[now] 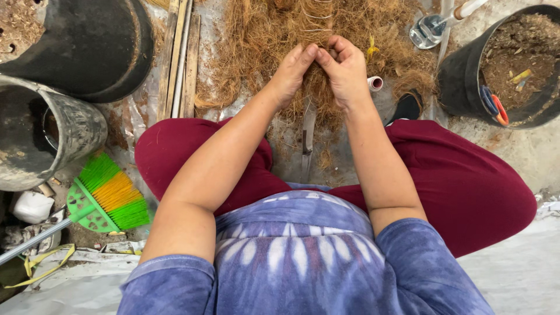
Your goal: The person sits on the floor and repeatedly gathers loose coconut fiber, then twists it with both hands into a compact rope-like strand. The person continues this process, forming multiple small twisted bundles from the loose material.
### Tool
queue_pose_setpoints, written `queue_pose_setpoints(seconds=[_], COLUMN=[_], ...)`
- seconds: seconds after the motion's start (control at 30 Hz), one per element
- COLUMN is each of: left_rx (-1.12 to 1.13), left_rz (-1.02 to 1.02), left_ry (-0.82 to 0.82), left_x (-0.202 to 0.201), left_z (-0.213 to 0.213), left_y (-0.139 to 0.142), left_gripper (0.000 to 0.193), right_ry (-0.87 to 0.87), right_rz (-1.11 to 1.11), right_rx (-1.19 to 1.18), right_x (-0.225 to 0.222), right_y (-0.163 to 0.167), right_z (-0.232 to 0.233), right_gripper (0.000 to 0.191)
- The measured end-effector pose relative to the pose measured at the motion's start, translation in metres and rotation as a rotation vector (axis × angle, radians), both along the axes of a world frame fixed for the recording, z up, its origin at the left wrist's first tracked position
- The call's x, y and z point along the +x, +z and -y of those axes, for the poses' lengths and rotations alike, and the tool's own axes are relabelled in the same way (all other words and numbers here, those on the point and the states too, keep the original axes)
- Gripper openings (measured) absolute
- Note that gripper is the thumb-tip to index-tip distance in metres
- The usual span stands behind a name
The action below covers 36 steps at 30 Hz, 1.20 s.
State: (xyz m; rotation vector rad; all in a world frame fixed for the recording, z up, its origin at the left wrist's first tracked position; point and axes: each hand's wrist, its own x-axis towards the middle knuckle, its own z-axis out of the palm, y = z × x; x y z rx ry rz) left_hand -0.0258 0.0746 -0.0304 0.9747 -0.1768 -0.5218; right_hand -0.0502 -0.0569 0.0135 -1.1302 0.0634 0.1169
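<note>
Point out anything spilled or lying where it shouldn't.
A knife lies loose on the ground between the knees, blade near the left hand and right hand pulling coconut fibre. Fibre scraps are scattered around.

Both bare forearms are stretched forward from the body and angled inward, so that the wrists are brought close together. The left hand [293, 71] and the right hand [345, 69] are held side by side, fingertips touching. The fingers of both are curled downward in a pinch, knuckles turned up.
</note>
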Motion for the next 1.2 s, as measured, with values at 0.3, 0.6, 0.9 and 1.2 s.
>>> queue_pose_setpoints(seconds=[0.3, 0.6, 0.9, 1.2], left_rx=[-0.105, 0.239, 0.316, 0.022], left_rz=[0.219, 0.523, 0.358, 0.186], left_ry=[-0.047, 0.104, 0.096, -0.207], left_x=[-0.003, 0.004, 0.007, 0.005], left_z=[-0.003, -0.002, 0.001, 0.000], left_y=[-0.001, -0.006, -0.003, 0.012], left_gripper=[0.080, 0.051, 0.047, 0.049], right_ry=[0.089, 0.172, 0.321, 0.386], right_rz=[-0.056, -0.128, -0.355, -0.236], right_rx=[0.143, 0.478, 0.057, 0.431], right_x=[0.000, -0.008, -0.021, -0.029], right_y=[-0.009, -0.031, -0.033, -0.038], right_z=[0.004, 0.028, 0.018, 0.005], right_gripper=[0.045, 0.035, 0.050, 0.041])
